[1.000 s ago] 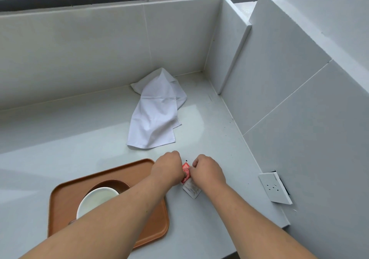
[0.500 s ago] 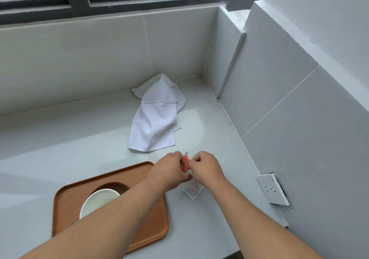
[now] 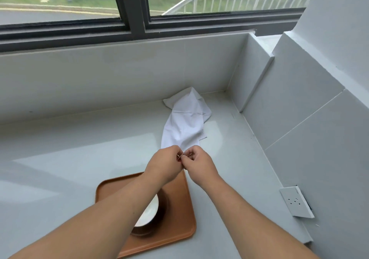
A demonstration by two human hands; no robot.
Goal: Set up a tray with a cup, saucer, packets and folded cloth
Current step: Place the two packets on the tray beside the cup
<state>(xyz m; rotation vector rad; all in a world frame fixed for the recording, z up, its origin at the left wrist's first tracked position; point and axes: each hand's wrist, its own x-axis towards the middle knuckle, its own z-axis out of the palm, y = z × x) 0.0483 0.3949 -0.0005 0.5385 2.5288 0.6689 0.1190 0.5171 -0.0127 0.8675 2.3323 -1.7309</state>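
My left hand (image 3: pixel 165 164) and my right hand (image 3: pixel 196 162) meet above the far right corner of the brown tray (image 3: pixel 180 215). Between their fingertips they pinch small packets (image 3: pixel 181 157), almost wholly hidden; only a thin red and pale edge shows. On the tray a white cup (image 3: pixel 148 212) sits on a dark brown saucer (image 3: pixel 159 218), partly covered by my left forearm. A crumpled white cloth (image 3: pixel 186 123) lies unfolded on the counter beyond my hands, toward the back corner.
The grey counter (image 3: pixel 69 159) is walled by tiles at the back and right. A white wall socket (image 3: pixel 296 202) sits low on the right wall. A dark-framed window (image 3: pixel 131 9) runs above the back wall.
Both hands rose from the counter with the packets pinched between them; the white packet no longer lies on the counter. The view tilted up, showing the window.
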